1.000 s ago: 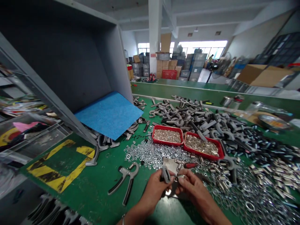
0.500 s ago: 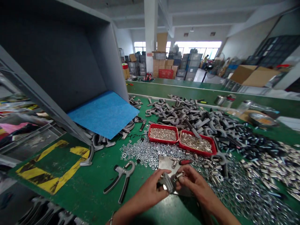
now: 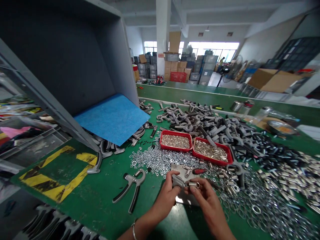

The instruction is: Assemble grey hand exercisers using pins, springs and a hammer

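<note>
Closed around a grey grip handle point(image 3: 178, 181) is my left hand point(image 3: 165, 196), low in the middle of the view. My right hand point(image 3: 206, 196) pinches a small coil spring point(image 3: 193, 184), its end close to the handle; whether they touch I cannot tell. Both hands are over a metal plate point(image 3: 177, 169) on the green table. Small metal cylinders point(image 3: 187, 172) and a red-handled tool point(image 3: 199, 171) lie at the plate's far edge. To the left lies a hand grip exerciser point(image 3: 134, 180) with two spread handles.
Two red trays point(image 3: 191, 146) of small metal parts stand beyond my hands. Nuts point(image 3: 152, 160), rings point(image 3: 252, 203) and grey handles point(image 3: 197, 115) are heaped around. A large grey crate point(image 3: 130, 60) tilts at the left, with a blue sheet point(image 3: 112, 120) at its opening.
The handle in my left hand has turned from steeply slanted to flatter. The spring in my right hand now lies nearly level, pointing towards the handle. The view has shifted slightly.
</note>
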A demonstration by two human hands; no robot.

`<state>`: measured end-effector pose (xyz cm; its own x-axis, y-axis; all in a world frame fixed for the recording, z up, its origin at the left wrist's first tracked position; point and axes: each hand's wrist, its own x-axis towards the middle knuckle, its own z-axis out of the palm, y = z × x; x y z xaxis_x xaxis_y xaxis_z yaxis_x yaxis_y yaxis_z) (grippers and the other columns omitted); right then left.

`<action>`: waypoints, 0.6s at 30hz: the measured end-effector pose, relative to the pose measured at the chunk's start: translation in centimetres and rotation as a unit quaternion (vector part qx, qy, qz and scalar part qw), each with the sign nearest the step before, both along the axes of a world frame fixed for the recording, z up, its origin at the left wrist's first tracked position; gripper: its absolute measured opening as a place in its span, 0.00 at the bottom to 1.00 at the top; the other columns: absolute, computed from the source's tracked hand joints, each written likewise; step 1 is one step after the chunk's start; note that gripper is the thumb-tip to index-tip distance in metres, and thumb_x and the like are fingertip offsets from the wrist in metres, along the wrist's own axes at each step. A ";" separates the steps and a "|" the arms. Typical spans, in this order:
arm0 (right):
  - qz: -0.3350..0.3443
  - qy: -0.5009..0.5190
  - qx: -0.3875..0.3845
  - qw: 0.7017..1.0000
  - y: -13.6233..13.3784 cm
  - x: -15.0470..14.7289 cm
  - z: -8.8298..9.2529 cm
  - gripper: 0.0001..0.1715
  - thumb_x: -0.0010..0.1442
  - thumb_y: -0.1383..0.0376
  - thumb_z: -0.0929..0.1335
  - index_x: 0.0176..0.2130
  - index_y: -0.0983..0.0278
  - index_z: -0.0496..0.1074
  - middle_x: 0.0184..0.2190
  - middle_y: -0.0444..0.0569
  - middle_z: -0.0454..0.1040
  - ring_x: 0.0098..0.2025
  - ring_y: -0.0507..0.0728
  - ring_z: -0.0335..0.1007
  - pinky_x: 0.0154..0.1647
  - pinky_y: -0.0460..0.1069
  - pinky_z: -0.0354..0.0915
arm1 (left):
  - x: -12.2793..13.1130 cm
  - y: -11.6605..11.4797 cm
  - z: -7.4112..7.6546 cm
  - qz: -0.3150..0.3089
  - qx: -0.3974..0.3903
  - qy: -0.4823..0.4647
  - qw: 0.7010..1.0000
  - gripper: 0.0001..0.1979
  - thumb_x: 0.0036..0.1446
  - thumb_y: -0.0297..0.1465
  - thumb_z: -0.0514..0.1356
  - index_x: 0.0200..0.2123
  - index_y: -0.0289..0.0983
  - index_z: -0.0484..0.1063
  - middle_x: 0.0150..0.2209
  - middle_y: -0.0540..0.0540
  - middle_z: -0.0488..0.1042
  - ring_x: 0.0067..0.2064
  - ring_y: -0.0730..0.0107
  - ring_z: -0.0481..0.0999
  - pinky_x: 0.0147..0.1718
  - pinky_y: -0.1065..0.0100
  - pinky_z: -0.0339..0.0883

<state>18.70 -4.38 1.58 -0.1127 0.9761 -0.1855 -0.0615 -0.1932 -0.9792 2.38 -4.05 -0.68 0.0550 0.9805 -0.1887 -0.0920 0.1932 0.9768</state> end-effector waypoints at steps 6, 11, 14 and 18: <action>0.024 -0.035 0.062 0.997 -0.3 -0.6 -0.2 0.12 0.60 0.55 0.70 0.40 0.60 0.72 0.37 0.46 0.73 0.40 0.57 0.68 0.42 0.49 0.64 | 0.1 -1.8 0.1 -0.146 -0.073 -0.067 0.984 0.20 0.51 0.27 0.56 0.50 0.39 0.61 0.27 0.55 0.65 0.24 0.77 0.63 0.24 0.75 0.56; 0.104 0.044 0.015 0.994 -0.6 -0.1 -0.5 0.12 0.63 0.55 0.68 0.40 0.61 0.71 0.33 0.43 0.68 0.34 0.53 0.65 0.36 0.47 0.63 | -0.6 -3.2 0.4 -0.314 -0.101 -0.164 0.930 0.16 0.57 0.35 0.61 0.47 0.36 0.65 0.35 0.45 0.74 0.25 0.79 0.66 0.24 0.75 0.57; 0.108 -0.088 0.049 0.989 -2.4 2.9 -0.9 0.11 0.63 0.55 0.67 0.41 0.59 0.71 0.34 0.44 0.70 0.37 0.55 0.67 0.40 0.49 0.65 | -0.3 -3.2 0.0 -0.221 -0.136 -0.192 0.947 0.15 0.61 0.41 0.58 0.41 0.36 0.64 0.29 0.46 0.75 0.18 0.82 0.58 0.18 0.75 0.49; 0.024 -0.374 0.133 0.918 -7.7 12.3 -3.9 0.08 0.66 0.60 0.65 0.42 0.58 0.72 0.42 0.49 0.72 0.45 0.58 0.70 0.49 0.53 0.66 | -1.1 -1.8 -0.2 -0.031 -0.101 -0.193 0.976 0.13 0.60 0.40 0.60 0.38 0.36 0.65 0.30 0.47 0.76 0.22 0.79 0.64 0.21 0.76 0.56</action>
